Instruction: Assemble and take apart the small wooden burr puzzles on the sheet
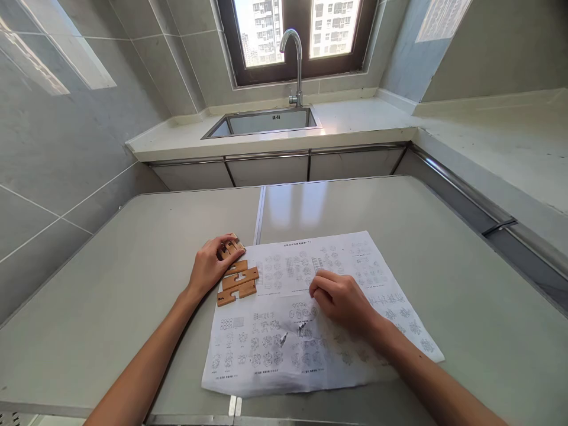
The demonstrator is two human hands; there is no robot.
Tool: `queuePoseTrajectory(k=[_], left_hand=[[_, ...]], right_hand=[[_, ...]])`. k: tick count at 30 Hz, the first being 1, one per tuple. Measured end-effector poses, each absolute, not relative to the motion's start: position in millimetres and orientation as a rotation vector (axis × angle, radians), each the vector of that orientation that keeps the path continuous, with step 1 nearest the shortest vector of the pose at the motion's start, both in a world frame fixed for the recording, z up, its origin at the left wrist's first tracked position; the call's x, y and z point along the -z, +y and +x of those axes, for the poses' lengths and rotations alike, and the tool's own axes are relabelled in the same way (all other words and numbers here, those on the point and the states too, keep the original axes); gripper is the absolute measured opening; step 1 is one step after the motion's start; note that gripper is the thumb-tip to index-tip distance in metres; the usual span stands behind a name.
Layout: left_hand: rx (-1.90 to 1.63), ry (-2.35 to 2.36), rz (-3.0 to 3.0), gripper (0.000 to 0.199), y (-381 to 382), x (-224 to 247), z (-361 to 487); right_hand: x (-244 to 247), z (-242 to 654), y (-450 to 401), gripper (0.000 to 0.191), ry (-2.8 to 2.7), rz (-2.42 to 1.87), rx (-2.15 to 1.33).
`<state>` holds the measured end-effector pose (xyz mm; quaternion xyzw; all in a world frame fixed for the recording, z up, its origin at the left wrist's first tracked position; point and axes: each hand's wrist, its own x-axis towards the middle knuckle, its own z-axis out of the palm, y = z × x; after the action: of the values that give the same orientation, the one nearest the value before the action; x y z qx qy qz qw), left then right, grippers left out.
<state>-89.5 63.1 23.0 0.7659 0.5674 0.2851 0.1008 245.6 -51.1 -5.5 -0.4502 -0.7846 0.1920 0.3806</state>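
Note:
A large printed sheet [284, 307] with rows of small line diagrams lies on the table, creased and torn in two small spots near its lower middle. Several notched wooden pieces [240, 277] lie at its upper left edge, one below another. My left hand [212, 260] is closed around the topmost wooden pieces [231, 245], thumb along their lower side. My right hand [339, 296] rests on the middle of the sheet with its fingers curled in; whether anything is under the fingertips is hidden.
The pale folding table [110, 296] has a centre seam. Behind it stands a white counter [355, 121] with a sink [270, 121] and a tall faucet [299, 65] below a window. Tiled wall rises at left; a counter ledge runs along the right.

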Motion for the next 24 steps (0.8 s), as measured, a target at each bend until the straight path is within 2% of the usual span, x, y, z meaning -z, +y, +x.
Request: queuePoseTrajectory(k=[16,21,24], left_hand=[[-0.928,1.665,2.248,0.043,59.6,-29.4,-85.5],[-1.068,1.504,2.325,0.04,50.7,-39.7,-75.7],[-1.008,1.364,2.273,0.045,37.6,-45.0,-56.0]], right_hand=[[6.4,245.9,-51.0,0.029,-2.016,-1.172,-0.479],[6.2,245.0,-50.9,0.028,-2.01,-1.175,-0.486],[5.0,244.9,-51.0,0.028,-1.992,-1.175,-0.502]])
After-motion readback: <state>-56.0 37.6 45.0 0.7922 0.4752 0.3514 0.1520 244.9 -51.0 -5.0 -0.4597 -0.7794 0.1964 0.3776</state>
